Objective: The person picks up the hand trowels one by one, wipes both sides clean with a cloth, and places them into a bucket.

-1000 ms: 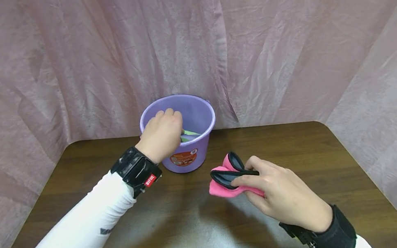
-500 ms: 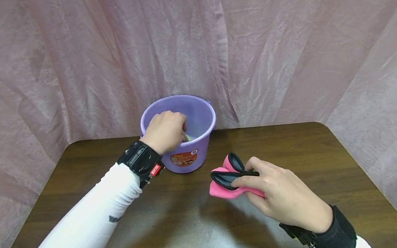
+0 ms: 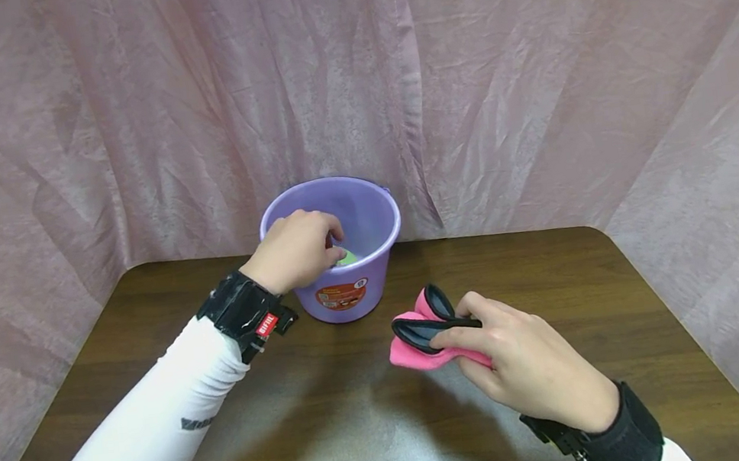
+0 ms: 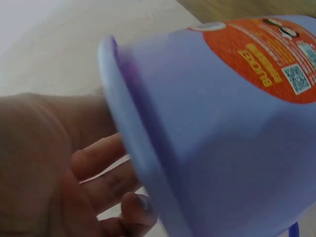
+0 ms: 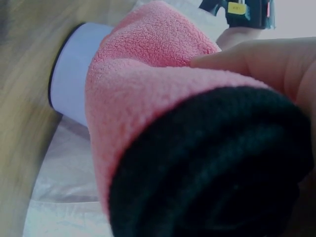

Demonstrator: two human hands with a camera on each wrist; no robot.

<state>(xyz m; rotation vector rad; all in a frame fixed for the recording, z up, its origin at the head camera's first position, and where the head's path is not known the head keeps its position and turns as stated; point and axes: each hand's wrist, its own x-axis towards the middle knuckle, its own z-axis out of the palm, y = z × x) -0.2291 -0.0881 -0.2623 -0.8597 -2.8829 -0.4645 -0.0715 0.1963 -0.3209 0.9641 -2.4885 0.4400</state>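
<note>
My left hand (image 3: 298,247) reaches over the near left rim of a purple bucket (image 3: 368,223), fingers inside its mouth. In the left wrist view, the fingers (image 4: 111,182) are loosely bent behind the bucket's rim with nothing visible between them. A light green thing (image 3: 348,257) shows inside the bucket beside the thumb, mostly hidden. Right of the bucket, my right hand (image 3: 523,358) pinches a folded pink fleecy cloth (image 3: 419,355) with black edging and a dark grey inner side. In the right wrist view, the cloth (image 5: 148,89) fills the middle.
The bucket stands at the far edge of a brown wooden table (image 3: 540,263). A pink curtain (image 3: 505,91) hangs right behind that edge. Black camera straps (image 3: 244,311) sit on both wrists.
My left hand dipped slightly rightward in the bucket, then drew back left, its fingers and thumb spreading. The green thing now sits lower inside. My right hand and the cloth have stayed still.
</note>
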